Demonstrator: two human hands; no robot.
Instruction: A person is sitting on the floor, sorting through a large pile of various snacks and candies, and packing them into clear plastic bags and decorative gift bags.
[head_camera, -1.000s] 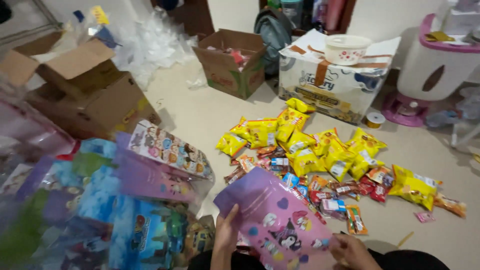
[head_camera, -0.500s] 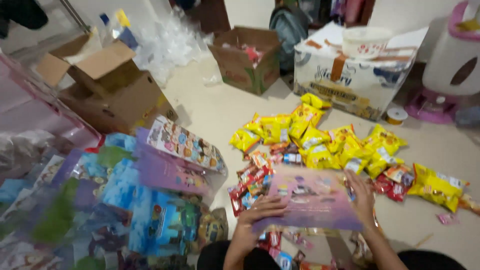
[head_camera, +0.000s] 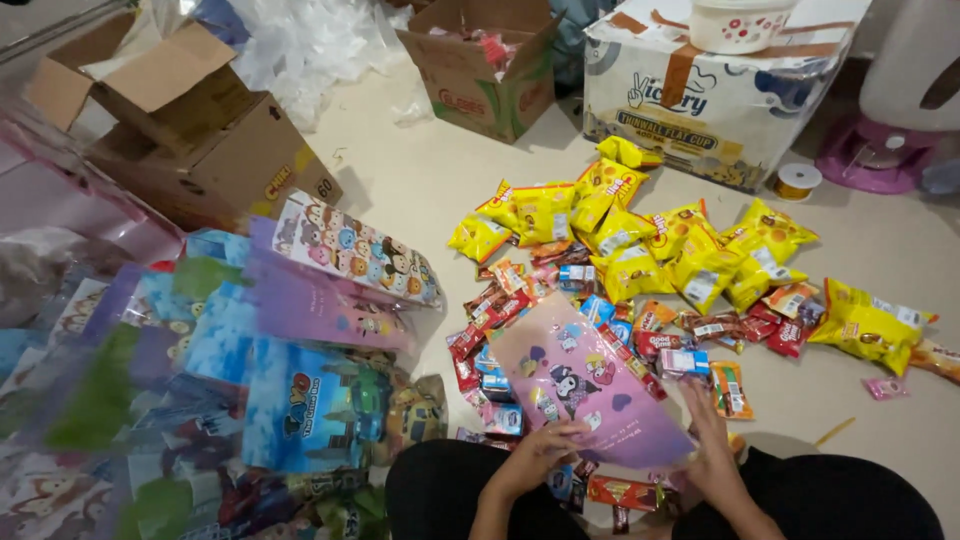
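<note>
Both my hands hold a pink and purple cartoon gift bag (head_camera: 585, 385) low over the floor in front of my knees. My left hand (head_camera: 540, 455) grips its near lower edge. My right hand (head_camera: 710, 445) holds its right lower corner. Under and beyond the bag lies a spread of small red and blue snack packets (head_camera: 500, 320), with several yellow snack bags (head_camera: 640, 245) further out. A stack of filled cartoon gift bags (head_camera: 320, 340) leans at my left.
Open brown cardboard boxes (head_camera: 195, 130) stand at far left and at the back (head_camera: 480, 75). A taped white carton (head_camera: 710, 100) with a bowl on top sits at back right. A roll of gold ribbon (head_camera: 798, 182) lies on the floor. Clear plastic wrappers (head_camera: 300, 45) are piled behind.
The bag was lifted flat over the snacks half a second ago; now it is lowered and tilted toward me, held at its near edge. The view has tipped further down.
</note>
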